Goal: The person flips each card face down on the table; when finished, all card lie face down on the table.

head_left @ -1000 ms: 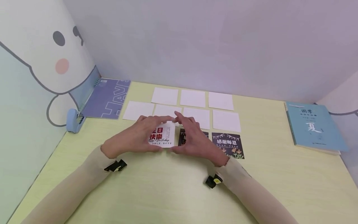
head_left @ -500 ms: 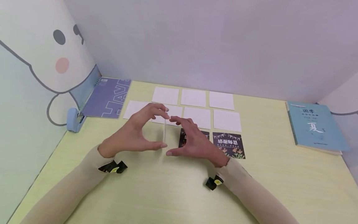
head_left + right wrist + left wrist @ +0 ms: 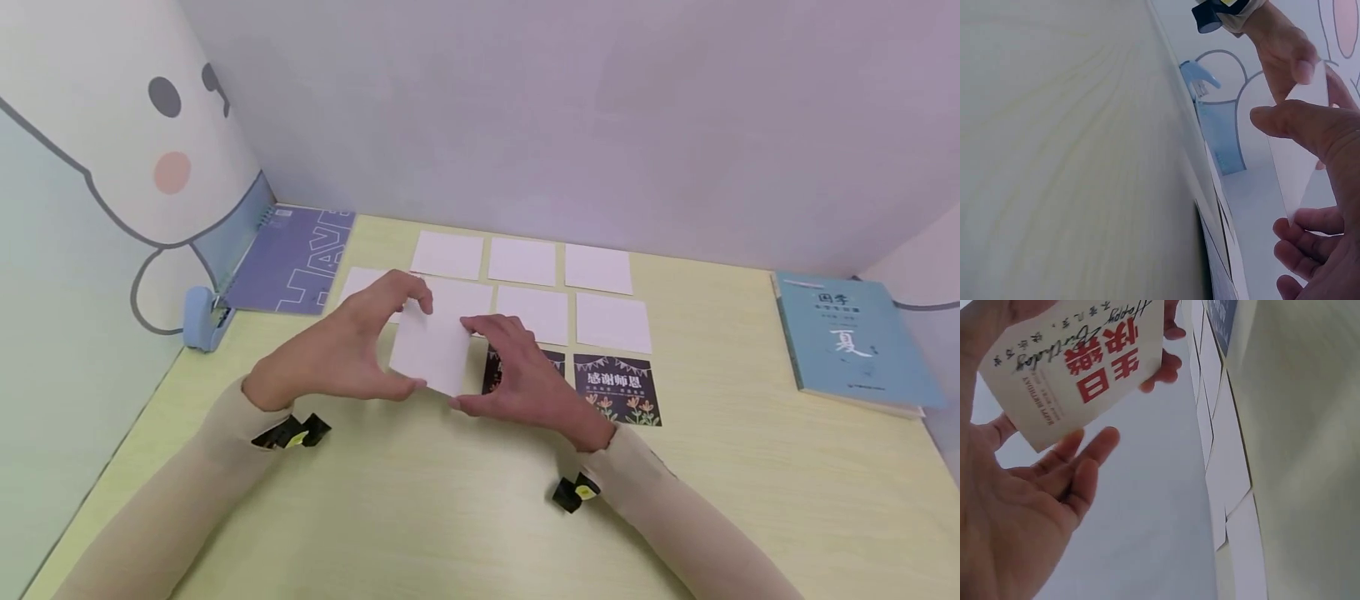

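In the head view a white card (image 3: 431,346) is raised off the table, tilted, its blank side toward the head camera. My left hand (image 3: 341,346) holds it at the left, thumb low and fingers high. My right hand (image 3: 525,379) grips its right side between thumb and fingers. Red and black birthday lettering covers the card's other face, which the left wrist view shows as a birthday card (image 3: 1094,375). In the right wrist view the card's white side (image 3: 1297,162) stands between both hands. Two dark printed cards (image 3: 617,390) lie by my right hand, one partly hidden by it.
Behind the hands, several blank white cards (image 3: 613,323) lie in two rows. A purple spiral notebook (image 3: 292,260) and a blue stapler-like object (image 3: 201,319) are at the left. A blue book (image 3: 855,342) lies far right. A wall (image 3: 540,125) closes the back.
The birthday card has turned over from printed side up, through edge-on, to blank side up. My right hand, apart from it half a second ago, now touches its right edge.
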A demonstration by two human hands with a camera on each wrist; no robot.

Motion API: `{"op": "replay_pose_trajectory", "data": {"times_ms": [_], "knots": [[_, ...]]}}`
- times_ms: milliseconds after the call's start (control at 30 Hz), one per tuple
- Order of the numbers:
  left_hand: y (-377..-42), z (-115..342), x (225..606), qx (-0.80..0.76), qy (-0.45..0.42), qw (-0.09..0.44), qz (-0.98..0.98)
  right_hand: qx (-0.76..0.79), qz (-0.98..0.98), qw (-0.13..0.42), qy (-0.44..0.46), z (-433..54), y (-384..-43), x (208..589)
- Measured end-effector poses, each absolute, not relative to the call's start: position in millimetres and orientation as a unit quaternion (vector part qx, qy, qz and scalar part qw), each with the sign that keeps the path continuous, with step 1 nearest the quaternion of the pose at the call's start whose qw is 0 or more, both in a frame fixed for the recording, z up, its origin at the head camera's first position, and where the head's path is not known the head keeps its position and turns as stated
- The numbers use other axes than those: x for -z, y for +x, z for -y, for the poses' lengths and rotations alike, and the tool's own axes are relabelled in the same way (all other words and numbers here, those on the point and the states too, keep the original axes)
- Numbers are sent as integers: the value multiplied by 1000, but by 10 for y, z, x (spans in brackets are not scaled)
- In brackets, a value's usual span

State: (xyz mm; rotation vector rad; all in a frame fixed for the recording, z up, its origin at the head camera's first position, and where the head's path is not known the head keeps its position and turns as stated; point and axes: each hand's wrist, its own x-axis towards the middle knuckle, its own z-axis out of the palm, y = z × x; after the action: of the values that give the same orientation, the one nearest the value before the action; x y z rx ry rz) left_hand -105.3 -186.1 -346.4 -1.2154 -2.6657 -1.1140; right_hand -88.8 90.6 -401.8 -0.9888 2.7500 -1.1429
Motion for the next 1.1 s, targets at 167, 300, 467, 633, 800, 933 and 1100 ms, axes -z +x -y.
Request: {"op": "replay_pose_trajectory", "data": {"times_ms": [167,300,467,633,800,933,1100], "knots": [[-1057,1888,3487,246,-351,-50,902,337,-894,27,-293,-892,-882,4026],[-1080,1856,3564,193,-342,-60,918,318,-903,45,-284,-893,-885,4030],[-1089,1810,3694,167,-338,-66,924,320,-904,55,-278,-938,-919,3996],[-1097,1758,3808,154,-337,-72,926,334,-903,73,-261,-1088,-943,3925],[-1097,1720,3830,148,-330,-69,930,322,-912,87,-240,-1325,-929,3892],[-1073,1728,3810,149,-332,-65,929,305,-916,91,-245,-1485,-917,3903],[-1061,1704,3793,155,-345,-50,925,272,-924,89,-255,-1654,-879,3947]]}}
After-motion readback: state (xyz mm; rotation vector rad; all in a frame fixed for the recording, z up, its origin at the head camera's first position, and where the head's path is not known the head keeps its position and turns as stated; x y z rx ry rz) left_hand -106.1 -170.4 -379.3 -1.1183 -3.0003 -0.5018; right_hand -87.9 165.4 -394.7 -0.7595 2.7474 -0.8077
